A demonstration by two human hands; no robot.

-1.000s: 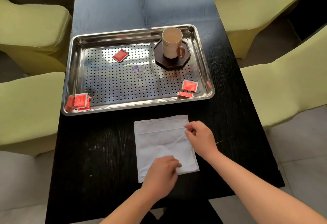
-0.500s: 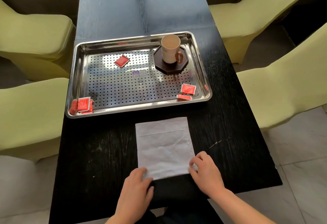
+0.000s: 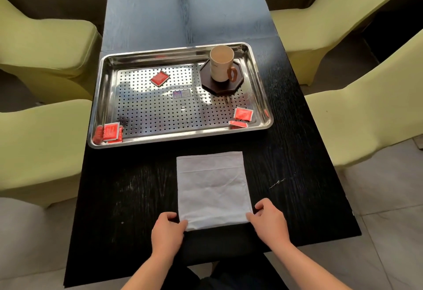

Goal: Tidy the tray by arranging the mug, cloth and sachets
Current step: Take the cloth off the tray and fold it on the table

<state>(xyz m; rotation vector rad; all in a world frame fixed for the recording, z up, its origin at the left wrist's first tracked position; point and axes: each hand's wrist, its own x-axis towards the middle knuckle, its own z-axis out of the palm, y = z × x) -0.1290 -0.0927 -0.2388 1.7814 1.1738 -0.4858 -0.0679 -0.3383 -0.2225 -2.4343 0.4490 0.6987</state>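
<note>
- Sachet stack (image 3: 111, 132): red, in the tray's near-left corner, well beyond the left hand and off to its left.
- Left hand (image 3: 168, 232): fingers curled, thumb on top, pinching the cloth's near-left corner at the table (image 3: 128, 193) edge.
- Single sachet (image 3: 160, 78): lies flat on the perforated floor, far ahead of the left hand and apart from the other sachets.
- Tray (image 3: 183, 136): steel, sits across the table past the cloth's far edge, not touching it; small label (image 3: 182, 94) mid-floor.
- Cloth (image 3: 212, 189): white, folded flat on the table between both hands, outside the tray.
- Mug (image 3: 221, 64): upright on a dark octagonal coaster (image 3: 238, 84) in the tray's far-right corner, handle turned toward the hands, far ahead of the right hand.
- Sachet pair (image 3: 243, 114): tray's near-right corner, one flat on the floor, one against the wall, straight beyond the right hand.
- Right hand (image 3: 270, 223): fingers curled, pinching the cloth's near-right corner.
</note>
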